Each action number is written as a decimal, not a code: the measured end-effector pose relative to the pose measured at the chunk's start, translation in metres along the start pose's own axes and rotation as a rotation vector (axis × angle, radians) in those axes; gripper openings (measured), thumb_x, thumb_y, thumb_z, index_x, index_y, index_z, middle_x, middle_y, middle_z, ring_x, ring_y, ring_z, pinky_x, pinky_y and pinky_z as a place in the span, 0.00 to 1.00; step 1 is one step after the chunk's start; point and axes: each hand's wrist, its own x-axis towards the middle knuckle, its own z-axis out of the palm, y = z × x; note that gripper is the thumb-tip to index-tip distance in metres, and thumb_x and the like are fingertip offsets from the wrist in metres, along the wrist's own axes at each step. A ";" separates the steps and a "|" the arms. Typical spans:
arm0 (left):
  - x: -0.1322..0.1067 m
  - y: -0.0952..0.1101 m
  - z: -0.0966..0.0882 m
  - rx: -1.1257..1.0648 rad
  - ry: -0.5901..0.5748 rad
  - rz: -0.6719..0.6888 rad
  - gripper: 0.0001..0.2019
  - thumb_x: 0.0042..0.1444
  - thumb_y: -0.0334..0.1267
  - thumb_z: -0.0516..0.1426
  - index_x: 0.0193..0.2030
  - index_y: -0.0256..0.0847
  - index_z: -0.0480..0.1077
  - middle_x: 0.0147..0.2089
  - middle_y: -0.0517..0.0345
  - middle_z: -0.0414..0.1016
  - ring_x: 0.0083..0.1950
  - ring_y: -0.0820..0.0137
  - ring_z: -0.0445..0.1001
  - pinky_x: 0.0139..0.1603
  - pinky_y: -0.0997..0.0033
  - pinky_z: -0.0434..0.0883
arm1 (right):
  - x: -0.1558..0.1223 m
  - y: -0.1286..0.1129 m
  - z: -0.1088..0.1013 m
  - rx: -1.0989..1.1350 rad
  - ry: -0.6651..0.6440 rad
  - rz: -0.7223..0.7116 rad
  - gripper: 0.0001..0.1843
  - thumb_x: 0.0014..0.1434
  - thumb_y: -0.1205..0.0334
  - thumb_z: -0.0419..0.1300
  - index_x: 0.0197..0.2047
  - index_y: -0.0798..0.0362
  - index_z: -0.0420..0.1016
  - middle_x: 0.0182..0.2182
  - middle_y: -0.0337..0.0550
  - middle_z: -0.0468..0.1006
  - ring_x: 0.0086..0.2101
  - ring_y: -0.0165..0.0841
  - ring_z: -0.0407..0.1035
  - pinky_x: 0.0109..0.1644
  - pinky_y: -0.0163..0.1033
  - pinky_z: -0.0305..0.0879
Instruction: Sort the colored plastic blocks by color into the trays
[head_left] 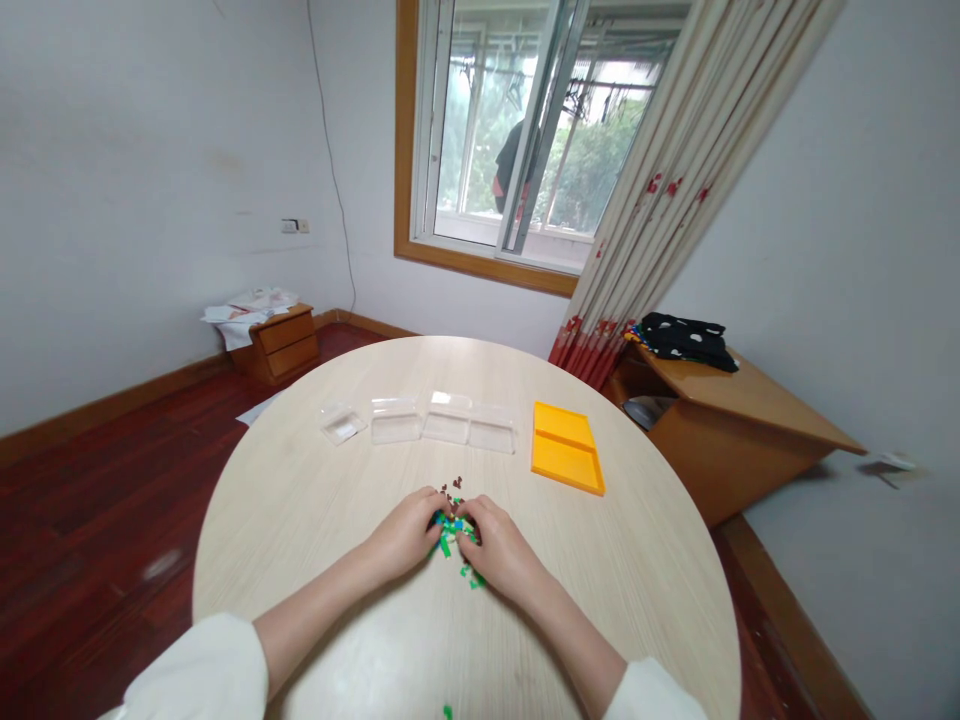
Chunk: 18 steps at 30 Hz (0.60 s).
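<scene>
My left hand (405,530) and right hand (504,548) curl inward, palms down, around a loose heap of small green, blue and cream plastic pieces (447,546); I can't tell whether my fingers pinch any. My work looks early, the colours lying mixed. Brown plastic bits (457,483) sit at twelve o'clock, clear plastic boxes (396,431) ten to twelve, a yellow rectangular two-section tray (565,464) at two.

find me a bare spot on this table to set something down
Bare tabletop lies between the yellow tray and right hand, and left of the left hand. Crowded: small pieces between both hands; clear boxes beyond.
</scene>
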 end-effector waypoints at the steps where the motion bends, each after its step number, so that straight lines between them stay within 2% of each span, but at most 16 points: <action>1: 0.000 -0.001 0.000 -0.027 0.023 0.001 0.11 0.47 0.24 0.50 0.34 0.40 0.68 0.37 0.56 0.71 0.42 0.68 0.69 0.44 0.71 0.64 | 0.001 0.001 0.000 0.006 0.011 -0.002 0.10 0.50 0.75 0.54 0.34 0.53 0.70 0.31 0.41 0.70 0.34 0.32 0.66 0.39 0.36 0.62; 5: -0.001 -0.002 -0.004 -0.114 0.075 -0.005 0.11 0.46 0.24 0.51 0.34 0.40 0.70 0.37 0.57 0.73 0.42 0.69 0.69 0.45 0.71 0.64 | 0.004 0.005 -0.004 0.024 0.052 0.005 0.12 0.50 0.78 0.50 0.28 0.54 0.69 0.26 0.39 0.70 0.30 0.30 0.65 0.36 0.34 0.61; 8: -0.003 0.002 -0.013 -0.132 0.047 -0.009 0.13 0.46 0.24 0.51 0.36 0.40 0.70 0.39 0.57 0.73 0.43 0.70 0.69 0.46 0.71 0.64 | 0.003 0.004 -0.013 0.033 0.046 0.016 0.11 0.52 0.77 0.49 0.29 0.54 0.70 0.28 0.40 0.71 0.29 0.30 0.66 0.36 0.34 0.62; 11: -0.005 0.005 -0.021 -0.090 -0.033 -0.014 0.14 0.45 0.26 0.53 0.39 0.41 0.70 0.41 0.58 0.72 0.42 0.69 0.69 0.45 0.71 0.65 | -0.003 0.001 -0.021 0.021 0.001 0.005 0.10 0.53 0.70 0.55 0.40 0.52 0.71 0.37 0.43 0.72 0.38 0.33 0.66 0.43 0.38 0.62; 13: -0.007 0.006 -0.024 -0.043 -0.089 -0.017 0.16 0.45 0.29 0.55 0.43 0.42 0.69 0.43 0.56 0.70 0.43 0.68 0.69 0.44 0.70 0.65 | -0.007 -0.001 -0.021 -0.010 -0.045 -0.004 0.22 0.50 0.64 0.61 0.49 0.50 0.67 0.44 0.45 0.69 0.45 0.38 0.63 0.49 0.41 0.60; 15: -0.009 0.006 -0.025 0.010 -0.134 -0.027 0.23 0.42 0.33 0.59 0.49 0.42 0.66 0.48 0.53 0.68 0.47 0.64 0.67 0.47 0.66 0.65 | -0.009 -0.002 -0.017 -0.048 -0.092 0.006 0.32 0.45 0.60 0.65 0.55 0.49 0.62 0.47 0.46 0.67 0.48 0.41 0.60 0.50 0.44 0.60; 16: -0.010 0.007 -0.024 0.035 -0.148 -0.032 0.27 0.41 0.35 0.61 0.51 0.42 0.64 0.50 0.52 0.66 0.49 0.62 0.66 0.49 0.65 0.64 | -0.009 -0.002 -0.014 -0.063 -0.104 0.011 0.33 0.45 0.60 0.66 0.55 0.48 0.62 0.47 0.46 0.67 0.48 0.41 0.60 0.50 0.44 0.60; 18: -0.011 0.007 -0.020 0.073 -0.154 -0.039 0.29 0.40 0.36 0.61 0.53 0.41 0.63 0.52 0.50 0.64 0.52 0.60 0.64 0.51 0.63 0.62 | -0.006 -0.002 -0.007 -0.087 -0.096 0.010 0.28 0.48 0.63 0.63 0.53 0.48 0.64 0.46 0.46 0.68 0.48 0.41 0.60 0.50 0.44 0.60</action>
